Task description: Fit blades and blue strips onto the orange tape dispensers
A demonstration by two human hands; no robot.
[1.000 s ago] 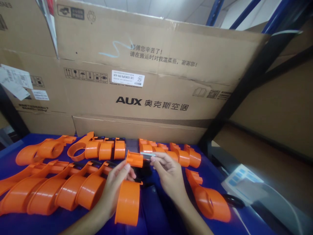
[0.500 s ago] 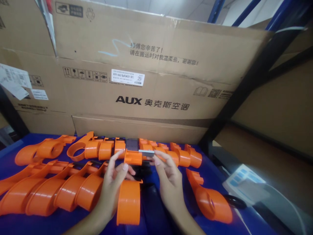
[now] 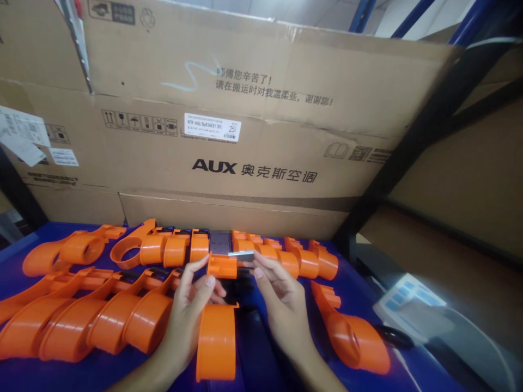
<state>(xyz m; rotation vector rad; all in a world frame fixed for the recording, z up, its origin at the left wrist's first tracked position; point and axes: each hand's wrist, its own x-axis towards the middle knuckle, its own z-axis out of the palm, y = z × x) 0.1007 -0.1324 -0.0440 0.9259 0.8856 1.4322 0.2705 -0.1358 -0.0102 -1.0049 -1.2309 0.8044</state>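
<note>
In the head view an orange plastic tape dispenser [image 3: 217, 340] is upright before me, its ring low and its head higher up. My left hand [image 3: 196, 296] is closed around it, thumb and forefinger at the head. Between the thumb and fingertips of my right hand [image 3: 281, 294] is a small grey metal blade [image 3: 242, 256] with a toothed edge. The blade lies just above the right end of the dispenser's head; whether they touch I cannot tell. A dark flat block [image 3: 220, 242] stands behind the head.
Several more orange tape dispensers [image 3: 108, 321] lie in rows on the blue table [image 3: 302, 375], left and behind. A single dispenser [image 3: 355, 343] lies at right beside a black oval object [image 3: 394, 336]. A large cardboard box [image 3: 163, 163] walls off the back; a black post [image 3: 392, 158] slants at right.
My right hand has shifted the blade slightly left, and it now tilts a little, with its toothed edge showing more clearly. The left hand and dispenser stay nearly in place.
</note>
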